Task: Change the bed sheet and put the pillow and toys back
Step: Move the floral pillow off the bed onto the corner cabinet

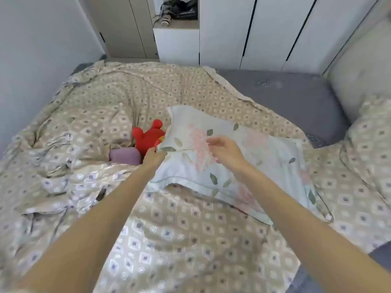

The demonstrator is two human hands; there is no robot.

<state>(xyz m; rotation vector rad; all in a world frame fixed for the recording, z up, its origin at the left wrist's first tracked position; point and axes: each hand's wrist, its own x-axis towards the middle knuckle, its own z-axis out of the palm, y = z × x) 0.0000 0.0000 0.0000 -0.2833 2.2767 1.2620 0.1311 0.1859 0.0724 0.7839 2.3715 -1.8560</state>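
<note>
A pale floral pillow [243, 163] lies in the middle of the bed on a rumpled beige diamond-patterned sheet [179, 229]. My left hand [154, 156] grips the pillow's left edge. My right hand [226, 150] hovers over the pillow's top with fingers apart, holding nothing. A red plush toy [148, 136] and a mauve soft toy [124, 155] sit just left of the pillow, partly hidden by it and by sheet folds. Grey mattress [285, 96] shows bare at the far right corner.
White wardrobe doors [264, 28] stand beyond the bed, with an open shelf [175, 15] holding dark gear. A wall [42, 39] runs along the left. A padded headboard [359, 70] rises at the right, with a patterned cushion [372, 140] below it.
</note>
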